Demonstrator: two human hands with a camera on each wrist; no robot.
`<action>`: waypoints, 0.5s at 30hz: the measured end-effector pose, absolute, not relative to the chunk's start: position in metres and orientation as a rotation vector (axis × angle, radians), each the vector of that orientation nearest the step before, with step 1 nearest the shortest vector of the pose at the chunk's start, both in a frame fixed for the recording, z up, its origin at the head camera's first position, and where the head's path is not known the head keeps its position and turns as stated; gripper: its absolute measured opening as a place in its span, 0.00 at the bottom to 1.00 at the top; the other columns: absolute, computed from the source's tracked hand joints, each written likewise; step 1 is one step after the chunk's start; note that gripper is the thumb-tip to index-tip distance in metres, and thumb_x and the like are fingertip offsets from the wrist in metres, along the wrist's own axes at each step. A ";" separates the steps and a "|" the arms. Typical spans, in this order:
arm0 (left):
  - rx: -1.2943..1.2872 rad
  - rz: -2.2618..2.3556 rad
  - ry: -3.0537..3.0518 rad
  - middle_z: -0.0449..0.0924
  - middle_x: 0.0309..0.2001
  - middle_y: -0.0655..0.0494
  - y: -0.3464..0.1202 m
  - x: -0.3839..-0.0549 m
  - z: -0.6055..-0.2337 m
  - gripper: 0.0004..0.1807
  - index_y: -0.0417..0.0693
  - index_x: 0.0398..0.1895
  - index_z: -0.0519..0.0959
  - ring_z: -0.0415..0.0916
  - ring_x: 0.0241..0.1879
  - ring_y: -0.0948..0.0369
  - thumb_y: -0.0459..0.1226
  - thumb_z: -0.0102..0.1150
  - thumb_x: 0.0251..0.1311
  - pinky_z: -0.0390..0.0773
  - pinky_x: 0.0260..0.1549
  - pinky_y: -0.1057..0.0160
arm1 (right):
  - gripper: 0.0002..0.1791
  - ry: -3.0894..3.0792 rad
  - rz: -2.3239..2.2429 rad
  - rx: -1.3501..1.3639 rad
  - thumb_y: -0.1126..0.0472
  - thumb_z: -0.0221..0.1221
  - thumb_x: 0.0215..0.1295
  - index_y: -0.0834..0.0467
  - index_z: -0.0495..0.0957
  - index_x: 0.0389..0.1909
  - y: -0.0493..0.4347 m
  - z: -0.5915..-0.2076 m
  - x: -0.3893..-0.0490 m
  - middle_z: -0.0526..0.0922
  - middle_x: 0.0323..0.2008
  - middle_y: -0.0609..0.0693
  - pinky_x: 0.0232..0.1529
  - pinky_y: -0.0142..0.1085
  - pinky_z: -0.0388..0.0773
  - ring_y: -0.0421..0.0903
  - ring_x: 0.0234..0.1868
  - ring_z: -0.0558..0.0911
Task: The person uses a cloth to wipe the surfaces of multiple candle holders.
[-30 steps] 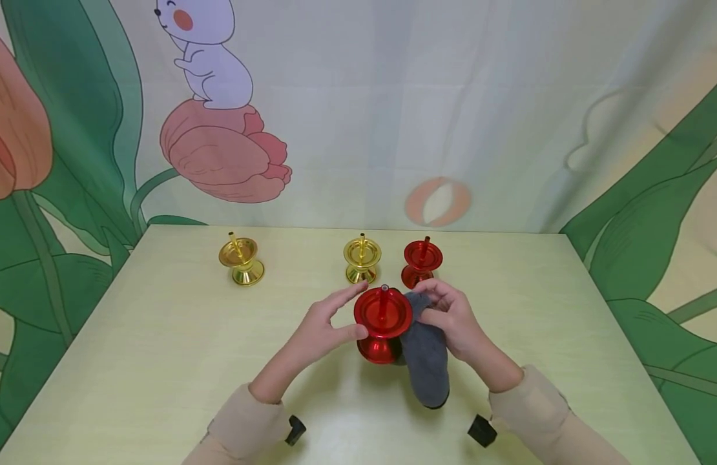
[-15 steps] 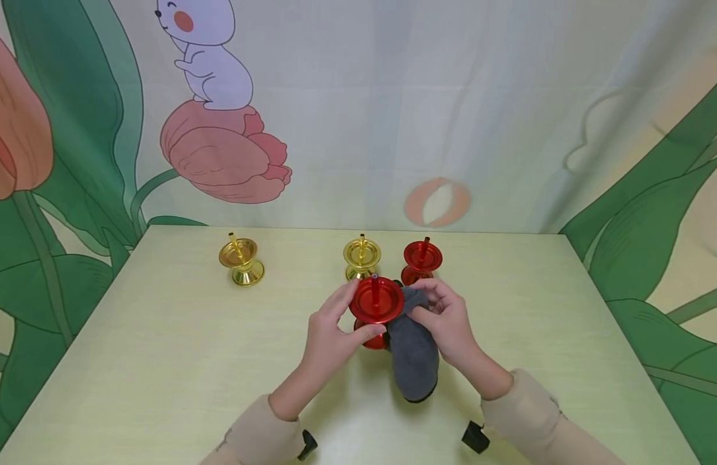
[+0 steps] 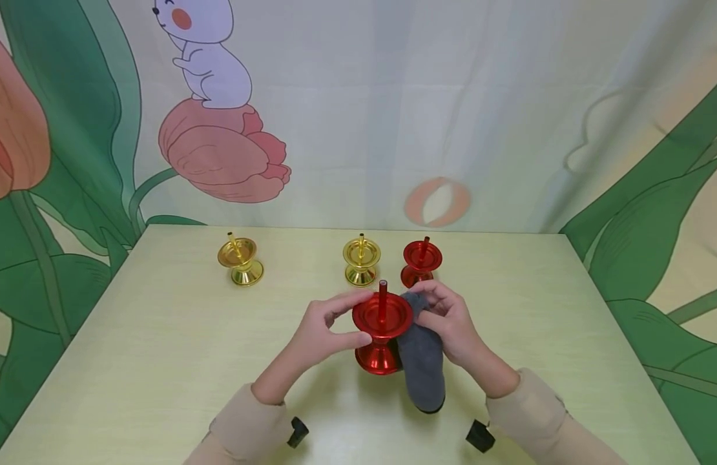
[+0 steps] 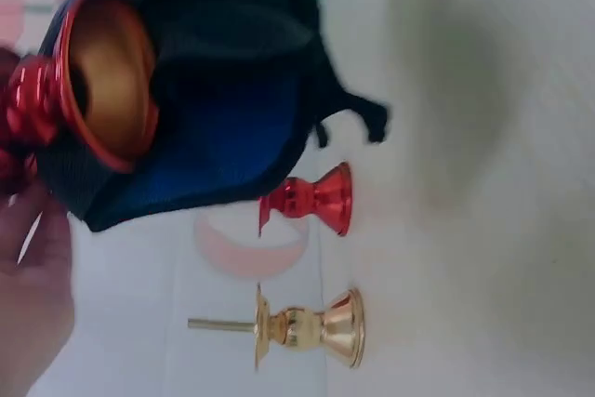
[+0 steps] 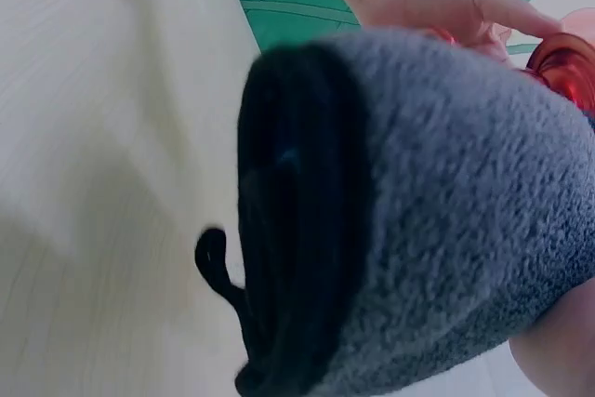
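Note:
In the head view a shiny red candle holder [image 3: 379,355], with a wide dish and an upright tube, is held above the table. My left hand [image 3: 326,326] grips its dish rim between thumb and fingers. Pinched in my right hand [image 3: 448,316] is a grey fleecy cloth [image 3: 424,374], pressed to the holder's right side and hanging down. From the left wrist, the hollow golden underside of the holder's base [image 4: 110,76] shows, with the cloth's dark blue inner side [image 4: 232,127] behind it. A dark loop dangles from the cloth's edge [image 5: 302,211] in the right wrist view.
Another red candle holder [image 3: 422,256] stands upright at the back of the pale table [image 3: 178,361], just behind my right hand. Beside it is a gold candle holder [image 3: 361,255]; a second gold candle holder [image 3: 240,258] stands farther left. A printed curtain [image 3: 347,116] hangs behind the table.
Both hands shifted up and left with the red candle holder and cloth, then came back down and slightly right. The held holder now tips less toward the back; the standing holders stayed put.

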State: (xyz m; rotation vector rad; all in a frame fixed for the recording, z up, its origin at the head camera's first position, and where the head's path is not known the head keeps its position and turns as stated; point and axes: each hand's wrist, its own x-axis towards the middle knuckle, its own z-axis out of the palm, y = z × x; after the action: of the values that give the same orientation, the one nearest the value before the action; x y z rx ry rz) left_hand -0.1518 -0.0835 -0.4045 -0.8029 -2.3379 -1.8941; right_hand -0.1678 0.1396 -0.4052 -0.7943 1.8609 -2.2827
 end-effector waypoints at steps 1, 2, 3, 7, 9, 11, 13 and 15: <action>-0.831 -1.907 -2.374 0.70 0.57 0.52 -0.086 -0.154 -0.403 0.29 0.46 0.57 0.70 0.63 0.61 0.58 0.37 0.63 0.47 0.65 0.56 0.51 | 0.24 1.831 -2.284 -0.809 0.81 0.44 0.51 0.54 0.73 0.41 0.140 -0.405 -0.168 0.81 0.36 0.41 0.34 0.29 0.77 0.37 0.35 0.79; -0.849 -1.903 -2.411 0.68 0.59 0.52 -0.088 -0.155 -0.402 0.30 0.48 0.58 0.68 0.61 0.62 0.58 0.38 0.62 0.49 0.63 0.57 0.49 | 0.24 1.811 -2.285 -0.812 0.81 0.44 0.51 0.53 0.73 0.41 0.140 -0.405 -0.168 0.81 0.36 0.41 0.34 0.29 0.77 0.37 0.35 0.79; -0.843 -1.883 -2.451 0.67 0.60 0.54 -0.090 -0.157 -0.400 0.31 0.51 0.60 0.67 0.59 0.63 0.59 0.40 0.62 0.49 0.62 0.58 0.47 | 0.23 1.800 -2.290 -0.808 0.81 0.44 0.51 0.54 0.73 0.41 0.140 -0.405 -0.168 0.81 0.36 0.41 0.35 0.29 0.78 0.37 0.35 0.79; -0.674 -1.771 -2.557 0.67 0.60 0.58 -0.094 -0.158 -0.396 0.32 0.56 0.60 0.66 0.59 0.63 0.60 0.45 0.61 0.49 0.61 0.58 0.48 | 0.23 1.841 -2.338 -0.714 0.81 0.44 0.52 0.53 0.73 0.40 0.138 -0.405 -0.168 0.82 0.34 0.41 0.34 0.29 0.78 0.37 0.34 0.79; -0.610 -1.720 -2.569 0.68 0.59 0.58 -0.092 -0.156 -0.394 0.30 0.53 0.60 0.66 0.61 0.62 0.60 0.45 0.60 0.51 0.62 0.59 0.50 | 0.21 1.896 -2.362 -0.650 0.81 0.46 0.52 0.53 0.73 0.39 0.137 -0.405 -0.169 0.82 0.33 0.41 0.33 0.28 0.78 0.37 0.33 0.79; -0.605 -1.640 -2.557 0.68 0.59 0.54 -0.089 -0.153 -0.394 0.28 0.48 0.59 0.67 0.62 0.61 0.59 0.44 0.57 0.54 0.64 0.57 0.52 | 0.20 1.953 -2.380 -0.595 0.80 0.48 0.52 0.54 0.73 0.39 0.135 -0.406 -0.169 0.82 0.33 0.41 0.33 0.28 0.78 0.37 0.33 0.79; -0.614 -1.570 -2.544 0.67 0.60 0.51 -0.085 -0.150 -0.395 0.28 0.44 0.60 0.66 0.61 0.62 0.57 0.43 0.55 0.56 0.64 0.57 0.52 | 0.18 2.041 -2.372 -0.541 0.80 0.50 0.51 0.57 0.72 0.39 0.132 -0.407 -0.169 0.81 0.32 0.41 0.33 0.28 0.78 0.36 0.32 0.78; -0.594 -1.517 -2.530 0.65 0.61 0.48 -0.080 -0.148 -0.396 0.30 0.42 0.61 0.64 0.60 0.62 0.55 0.43 0.57 0.54 0.66 0.56 0.52 | 0.17 2.148 -2.339 -0.487 0.80 0.51 0.50 0.61 0.71 0.40 0.130 -0.407 -0.169 0.81 0.32 0.39 0.34 0.27 0.77 0.35 0.32 0.78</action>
State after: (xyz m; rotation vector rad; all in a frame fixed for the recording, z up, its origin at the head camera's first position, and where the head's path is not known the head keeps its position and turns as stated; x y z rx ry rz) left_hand -0.1478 -0.0799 -0.3964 -0.5945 -2.5300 -1.5172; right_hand -0.1686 0.1295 -0.4074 -0.4868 2.1480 -2.3392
